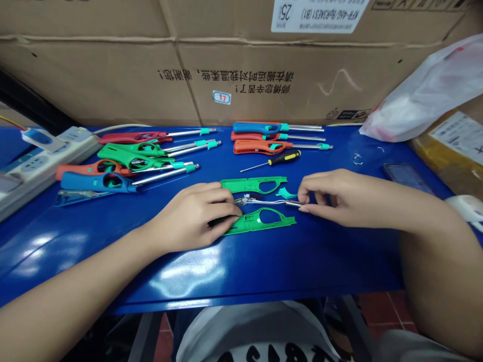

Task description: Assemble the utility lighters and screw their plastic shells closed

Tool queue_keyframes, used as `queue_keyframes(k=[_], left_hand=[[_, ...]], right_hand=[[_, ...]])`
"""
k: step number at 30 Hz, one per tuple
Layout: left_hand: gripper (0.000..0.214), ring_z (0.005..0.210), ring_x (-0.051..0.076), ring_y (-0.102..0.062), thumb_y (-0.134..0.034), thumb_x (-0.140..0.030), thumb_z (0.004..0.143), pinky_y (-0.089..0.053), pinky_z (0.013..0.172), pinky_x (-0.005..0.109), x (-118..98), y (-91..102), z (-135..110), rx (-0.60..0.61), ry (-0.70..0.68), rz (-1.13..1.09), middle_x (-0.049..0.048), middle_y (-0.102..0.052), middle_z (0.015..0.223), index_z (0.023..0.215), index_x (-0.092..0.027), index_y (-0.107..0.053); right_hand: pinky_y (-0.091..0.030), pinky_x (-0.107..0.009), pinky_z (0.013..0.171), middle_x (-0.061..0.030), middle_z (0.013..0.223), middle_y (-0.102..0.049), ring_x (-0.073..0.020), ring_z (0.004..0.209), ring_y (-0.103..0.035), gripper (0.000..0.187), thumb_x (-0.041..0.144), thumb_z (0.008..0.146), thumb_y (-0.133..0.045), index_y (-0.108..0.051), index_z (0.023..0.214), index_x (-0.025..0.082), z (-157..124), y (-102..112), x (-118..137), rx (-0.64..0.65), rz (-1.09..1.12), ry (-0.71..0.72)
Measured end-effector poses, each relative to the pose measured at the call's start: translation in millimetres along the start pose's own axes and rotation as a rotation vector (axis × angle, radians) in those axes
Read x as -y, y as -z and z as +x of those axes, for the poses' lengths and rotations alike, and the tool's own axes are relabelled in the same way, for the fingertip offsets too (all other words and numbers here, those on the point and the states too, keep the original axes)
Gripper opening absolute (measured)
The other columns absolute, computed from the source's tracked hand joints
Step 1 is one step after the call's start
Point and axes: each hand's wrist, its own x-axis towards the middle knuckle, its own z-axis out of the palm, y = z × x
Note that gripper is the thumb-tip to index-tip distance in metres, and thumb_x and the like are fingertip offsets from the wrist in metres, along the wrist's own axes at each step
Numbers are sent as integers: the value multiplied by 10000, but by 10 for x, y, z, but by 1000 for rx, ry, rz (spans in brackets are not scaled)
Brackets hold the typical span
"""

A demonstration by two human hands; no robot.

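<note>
Two green lighter shell halves lie open on the blue table (pixel 264 261): one half (pixel 253 185) farther from me, the other (pixel 260 221) nearer. Between them runs a thin wired inner part (pixel 264 201) with a metal tube. My left hand (pixel 192 218) is closed, pinching the left end of that inner part and resting on the near half. My right hand (pixel 332 196) is closed, pinching the metal tube end at the right. A small teal trigger piece (pixel 286 192) lies just left of my right fingers.
Several assembled long-nose lighters lie in a pile at the left (pixel 124 161), three more at the back centre (pixel 275 137). A black and yellow screwdriver (pixel 277 159) lies behind the shells. A power strip (pixel 41 156), phone (pixel 405 176), plastic bag (pixel 426 95) and cardboard boxes (pixel 241 60) surround.
</note>
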Motion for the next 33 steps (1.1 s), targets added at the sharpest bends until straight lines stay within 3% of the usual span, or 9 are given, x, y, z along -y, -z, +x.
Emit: queue_keyframes(k=[3, 11, 19, 23, 29, 33], left_hand=[[163, 803, 182, -612, -589, -213, 995, -469, 749, 314, 5, -3, -1, -24, -10, 10, 53, -709, 901, 991, -180, -749], [141, 823, 179, -623, -618, -207, 984, -494, 762, 317, 29, -24, -10, -34, -18, -16, 47, -722, 919, 1020, -183, -752], [135, 837, 179, -644, -672, -218, 947, -511, 769, 322, -44, -8, 4, -108, -11, -82, 57, -732, 945, 1052, -168, -740], [260, 876, 200, -673, -737, -343, 913, -524, 786, 335, -78, -11, 13, -79, -37, -36, 65, -749, 1009, 1105, -168, -732], [207, 901, 204, -685, -669, -262, 955, -540, 814, 338, -39, -46, -7, -32, -35, -25, 58, -751, 1012, 1136, -177, -722], [268, 914, 207, -692, -698, -297, 934, -549, 819, 336, -75, -34, -6, -45, -26, -51, 67, -746, 1037, 1170, -170, -710]], right_hand=[[-424, -232, 568, 11, 812, -669, -105, 607, -569, 143, 352, 940, -594, -662, 944, 226, -5, -5, 47, -15, 64, 60], [-391, -243, 577, 33, 754, -658, -117, 626, -568, 100, 276, 908, -609, -648, 828, 231, 61, -61, 17, 149, -4, 17], [-389, -257, 612, 21, 771, -665, -132, 662, -572, 124, 269, 907, -597, -660, 808, 228, 50, -58, 37, 139, -32, 27], [-388, -260, 613, 19, 770, -668, -135, 664, -573, 131, 274, 906, -591, -667, 808, 233, 44, -56, 12, 134, -49, 29], [-382, -258, 592, 21, 764, -671, -133, 638, -566, 117, 259, 887, -599, -665, 793, 237, 25, -59, -35, 127, -77, 2], [-384, -254, 592, 16, 754, -668, -132, 634, -564, 126, 260, 900, -587, -664, 805, 232, 17, -40, 2, 107, -70, 45]])
